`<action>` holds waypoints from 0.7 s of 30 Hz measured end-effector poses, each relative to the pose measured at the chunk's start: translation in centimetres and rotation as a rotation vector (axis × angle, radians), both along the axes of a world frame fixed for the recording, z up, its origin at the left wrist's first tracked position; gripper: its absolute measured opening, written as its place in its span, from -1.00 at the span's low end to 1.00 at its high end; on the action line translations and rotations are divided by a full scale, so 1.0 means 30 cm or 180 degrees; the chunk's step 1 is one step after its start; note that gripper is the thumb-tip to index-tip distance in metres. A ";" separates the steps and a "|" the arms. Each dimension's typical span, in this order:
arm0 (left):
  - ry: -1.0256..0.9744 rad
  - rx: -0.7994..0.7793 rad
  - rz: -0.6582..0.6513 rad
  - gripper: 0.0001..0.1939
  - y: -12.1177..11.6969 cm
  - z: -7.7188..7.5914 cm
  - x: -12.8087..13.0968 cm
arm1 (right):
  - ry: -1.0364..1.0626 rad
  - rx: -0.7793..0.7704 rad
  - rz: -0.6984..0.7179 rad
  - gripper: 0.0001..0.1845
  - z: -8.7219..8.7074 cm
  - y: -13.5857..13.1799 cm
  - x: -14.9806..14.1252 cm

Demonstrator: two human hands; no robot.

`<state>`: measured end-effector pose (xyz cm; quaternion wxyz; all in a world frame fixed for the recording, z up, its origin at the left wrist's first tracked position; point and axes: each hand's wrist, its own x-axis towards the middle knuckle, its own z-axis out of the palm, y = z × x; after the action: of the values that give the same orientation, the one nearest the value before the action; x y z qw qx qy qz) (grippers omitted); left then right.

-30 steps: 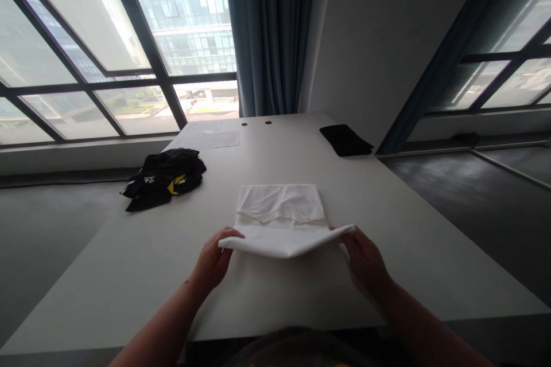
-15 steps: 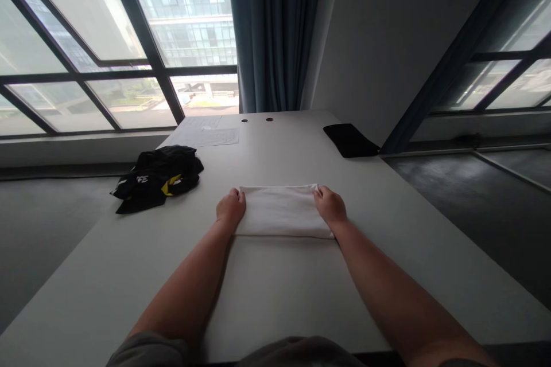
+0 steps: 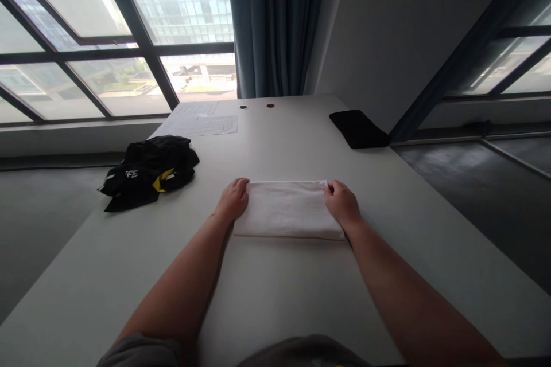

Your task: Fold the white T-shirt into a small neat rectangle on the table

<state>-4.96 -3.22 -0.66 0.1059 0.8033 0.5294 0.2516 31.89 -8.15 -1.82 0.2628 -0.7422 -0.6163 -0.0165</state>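
A folded white cloth (image 3: 287, 210) lies flat on the white table (image 3: 275, 292) as a wide, low rectangle, straight in front of me. My left hand (image 3: 233, 199) rests at its left end, with the fingers on the far left corner. At the opposite end, my right hand (image 3: 342, 203) sits on the far right corner. Both forearms stretch forward over the table from the bottom of the view. Whether the fingers pinch the cloth or only press on it is hidden.
Left of the cloth lies a crumpled black garment (image 3: 148, 175) with yellow and white marks. Sheets of paper (image 3: 202, 123) lie at the far left of the table. A flat black item (image 3: 359, 129) lies near the far right edge. The table's side edges drop away to the floor.
One second ago both hands held a raised folded edge of the cloth. That edge now lies flat, the cloth is a narrower strip, and the hands have moved to its far corners.
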 end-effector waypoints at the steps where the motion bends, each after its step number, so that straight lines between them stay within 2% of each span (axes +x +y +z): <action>1: -0.0033 -0.0079 -0.0059 -0.57 0.014 0.004 0.000 | 0.0029 0.0028 -0.0003 -0.84 -0.003 0.001 0.006; 5: -0.0205 -0.0369 -0.0143 -0.65 0.054 0.017 -0.006 | 0.0146 0.0211 -0.0004 -0.83 -0.013 0.006 0.019; 8: -0.0123 -0.0410 -0.0177 -0.64 0.051 0.015 -0.025 | 0.0263 0.0082 -0.0040 -0.80 -0.011 0.009 0.025; 11: 0.0111 -0.0405 -0.0105 -0.67 0.024 0.023 -0.044 | 0.0257 -0.0155 0.0024 -0.79 0.016 0.007 0.023; 13: 0.0342 -0.0447 0.0132 -0.70 -0.002 0.050 -0.031 | 0.0029 -0.0125 0.0086 -0.70 0.050 0.001 0.002; 15: 0.0611 -0.0307 0.0428 -0.72 -0.037 0.091 0.020 | -0.0387 0.0007 0.0123 -0.55 0.089 -0.006 -0.046; 17: 0.0799 0.0008 0.0548 -0.67 -0.080 0.131 0.109 | -0.0790 -0.0008 0.0223 -0.49 0.119 -0.012 -0.128; 19: 0.0867 0.0163 0.0394 -0.65 -0.124 0.153 0.215 | -0.0953 -0.0310 0.0505 -0.50 0.132 -0.015 -0.230; 21: 0.0958 0.0059 0.0182 -0.69 -0.155 0.149 0.303 | -0.0924 -0.0628 0.0807 -0.51 0.124 -0.015 -0.322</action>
<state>4.12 -7.87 3.80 0.0106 0.8174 0.5596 0.1362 22.23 -8.60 1.91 0.0974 -0.6707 -0.7347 -0.0297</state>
